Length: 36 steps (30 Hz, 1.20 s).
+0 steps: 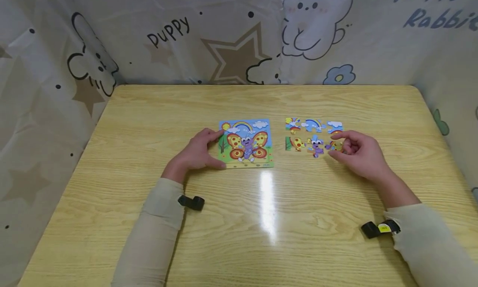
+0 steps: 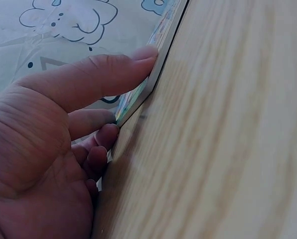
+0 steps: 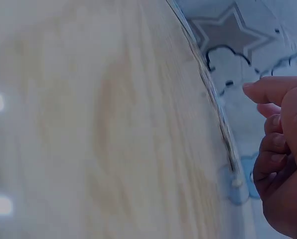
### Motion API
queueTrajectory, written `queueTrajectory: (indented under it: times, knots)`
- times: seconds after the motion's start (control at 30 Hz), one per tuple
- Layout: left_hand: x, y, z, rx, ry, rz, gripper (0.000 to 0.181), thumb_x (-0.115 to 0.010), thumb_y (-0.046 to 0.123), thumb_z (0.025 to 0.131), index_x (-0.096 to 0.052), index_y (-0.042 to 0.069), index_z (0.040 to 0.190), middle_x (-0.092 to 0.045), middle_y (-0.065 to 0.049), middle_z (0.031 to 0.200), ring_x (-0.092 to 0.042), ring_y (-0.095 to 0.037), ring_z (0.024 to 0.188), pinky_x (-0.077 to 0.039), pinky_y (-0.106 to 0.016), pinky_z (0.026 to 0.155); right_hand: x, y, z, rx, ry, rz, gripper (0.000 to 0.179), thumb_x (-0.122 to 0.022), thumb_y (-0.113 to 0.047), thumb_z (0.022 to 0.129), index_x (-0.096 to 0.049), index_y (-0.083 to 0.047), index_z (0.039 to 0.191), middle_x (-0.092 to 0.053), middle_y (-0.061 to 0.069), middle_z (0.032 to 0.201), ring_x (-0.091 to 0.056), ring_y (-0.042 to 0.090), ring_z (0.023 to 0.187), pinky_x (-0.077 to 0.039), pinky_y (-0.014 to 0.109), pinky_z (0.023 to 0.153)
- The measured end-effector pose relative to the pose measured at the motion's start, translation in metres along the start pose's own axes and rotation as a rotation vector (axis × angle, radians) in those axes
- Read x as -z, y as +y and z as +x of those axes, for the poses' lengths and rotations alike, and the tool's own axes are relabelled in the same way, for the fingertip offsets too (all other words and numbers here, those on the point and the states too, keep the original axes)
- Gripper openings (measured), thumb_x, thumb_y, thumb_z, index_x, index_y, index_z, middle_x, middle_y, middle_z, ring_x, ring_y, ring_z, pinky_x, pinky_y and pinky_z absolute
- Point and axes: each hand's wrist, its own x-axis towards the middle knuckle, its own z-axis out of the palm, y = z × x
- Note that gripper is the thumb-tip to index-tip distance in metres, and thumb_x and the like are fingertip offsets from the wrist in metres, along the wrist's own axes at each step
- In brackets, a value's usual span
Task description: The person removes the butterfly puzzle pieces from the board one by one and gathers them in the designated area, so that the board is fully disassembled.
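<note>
A square butterfly puzzle board (image 1: 246,164) lies flat in the middle of the table. My left hand (image 1: 198,152) holds it along its left side, thumb at the near corner and index finger farther up the edge. In the left wrist view the thumb (image 2: 123,72) presses the board's edge (image 2: 153,82). To the right, loose puzzle pieces (image 1: 316,145) lie in two rows. My right hand (image 1: 360,152) is over the right-hand end of the nearer row, thumb and index finger apart around a yellow wing piece (image 1: 336,145), its other fingers curled in. The right wrist view hides the pieces.
The wooden table (image 1: 224,220) reflects a strip of light near its middle. A printed cloth (image 1: 231,38) hangs behind the table's far edge and at both sides. Black wrist bands (image 1: 192,202) sit on both sleeves.
</note>
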Motion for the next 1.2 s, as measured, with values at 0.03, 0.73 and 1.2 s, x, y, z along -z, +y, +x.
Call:
queueTrajectory:
  times: [0.03,0.73,1.2]
  knots:
    - [0.0,0.001,0.0,0.004,-0.001,-0.001,0.107,-0.095,0.025,0.067,-0.037,0.013,0.156,-0.047,-0.008,0.129,-0.042,-0.024,0.121,-0.032,-0.043,0.108,-0.004,-0.005,0.0,0.027,0.002,0.006,0.03,-0.082,-0.006,0.083,-0.07,-0.004,0.111,-0.041,0.006,0.066,-0.035,0.011,0.054,-0.031,0.027,0.051]
    - [0.0,0.001,-0.001,0.023,0.002,0.019,0.107,-0.095,0.027,0.067,-0.037,0.013,0.156,-0.045,-0.007,0.13,-0.039,-0.026,0.121,-0.032,-0.043,0.107,-0.086,-0.071,0.023,0.258,-0.247,0.137,0.041,-0.083,-0.009,0.083,-0.067,-0.003,0.12,-0.042,-0.001,0.062,-0.038,0.015,0.054,-0.039,0.03,0.063]
    - [0.0,0.001,0.001,0.026,-0.001,0.024,0.107,-0.095,0.029,0.067,-0.037,0.014,0.156,-0.046,-0.006,0.131,-0.039,-0.026,0.122,-0.03,-0.043,0.107,-0.132,-0.095,0.047,0.26,-0.364,0.135,0.046,-0.083,-0.015,0.083,-0.065,-0.009,0.125,-0.047,-0.001,0.063,-0.043,0.014,0.056,-0.043,0.034,0.067]
